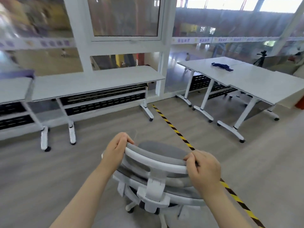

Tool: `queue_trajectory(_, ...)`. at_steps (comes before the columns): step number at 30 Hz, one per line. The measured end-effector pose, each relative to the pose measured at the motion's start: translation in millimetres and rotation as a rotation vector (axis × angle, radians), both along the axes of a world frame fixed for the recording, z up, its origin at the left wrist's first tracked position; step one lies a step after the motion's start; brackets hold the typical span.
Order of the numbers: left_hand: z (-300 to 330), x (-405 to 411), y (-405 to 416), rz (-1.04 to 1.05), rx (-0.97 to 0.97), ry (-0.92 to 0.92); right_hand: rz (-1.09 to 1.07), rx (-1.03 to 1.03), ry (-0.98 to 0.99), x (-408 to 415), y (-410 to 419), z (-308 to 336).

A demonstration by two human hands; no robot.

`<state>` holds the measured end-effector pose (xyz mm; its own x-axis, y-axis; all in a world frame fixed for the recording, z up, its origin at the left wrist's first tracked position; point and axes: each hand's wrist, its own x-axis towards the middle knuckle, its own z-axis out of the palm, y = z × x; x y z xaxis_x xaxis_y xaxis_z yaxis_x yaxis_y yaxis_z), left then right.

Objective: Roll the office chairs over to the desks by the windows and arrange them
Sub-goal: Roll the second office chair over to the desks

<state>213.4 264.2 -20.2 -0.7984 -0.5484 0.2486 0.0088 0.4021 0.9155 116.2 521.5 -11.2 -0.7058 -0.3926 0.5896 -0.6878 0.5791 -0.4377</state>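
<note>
A grey mesh office chair with a white frame stands right in front of me, its back towards me. My left hand grips the left end of its headrest rail. My right hand grips the right end of the same rail. Ahead, a white desk stands along the windows. Another white desk adjoins it at the far left. A row of white desks runs along the glass on the right.
A yellow-and-black tape line crosses the grey floor from the window post towards the lower right, passing under the chair. A dark blue cloth lies on the right desk. A purple item sits on the far-left desk. The desks have castor feet.
</note>
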Motion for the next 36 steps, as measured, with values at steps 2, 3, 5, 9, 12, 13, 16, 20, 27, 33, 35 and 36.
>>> queue_trajectory(2,0.1,17.1,-24.4,0.071,0.013,-0.014,0.075,-0.002,0.003,-1.1,-31.4,-0.3)
queue_trajectory(3,0.2,25.3,-35.8,0.1,0.022,-0.019,0.106,-0.005,-0.003,-2.0,-46.7,-0.8)
queue_trajectory(5,0.6,41.4,-56.4,0.152,0.045,-0.026,0.162,-0.025,-0.011,-4.3,-76.7,-2.4)
queue_trajectory(9,3.2,70.2,-84.4,0.281,0.063,-0.011,0.313,-0.032,0.009,-13.0,-132.2,-4.7)
queue_trajectory(12,0.9,83.9,-98.9,0.415,0.076,0.046,0.436,-0.04,0.007,-22.9,-173.2,-5.8)
queue_trajectory(13,0.0,87.0,-103.7,0.46,0.085,0.062,0.473,-0.048,-0.002,-27.0,-187.7,-6.4)
queue_trajectory(16,-3.0,93.7,-116.2,0.583,0.1,0.1,0.583,-0.07,-0.017,-40.3,-230.2,-8.4)
queue_trajectory(20,-7.0,97.2,-134.7,0.712,0.106,0.119,0.707,-0.066,-0.034,-56.5,-283.2,-6.3)
queue_trajectory(27,-13.9,108.0,-183.7,0.861,0.077,0.186,0.882,-0.041,-0.135,-64.1,-382.3,-2.0)
queue_trajectory(33,-13.7,122.3,-243.6,0.95,0.053,0.166,0.985,-0.011,-0.182,-55.7,-474.4,-1.1)
queue_trajectory(35,-14.4,129.9,-267.0,0.976,0.025,0.147,0.997,0.002,-0.176,-49.7,-503.3,-0.5)
queue_trajectory(36,-15.2,134.4,-279.1,0.984,0.016,0.145,1.0,0.002,-0.176,-45.9,-516.7,-0.5)
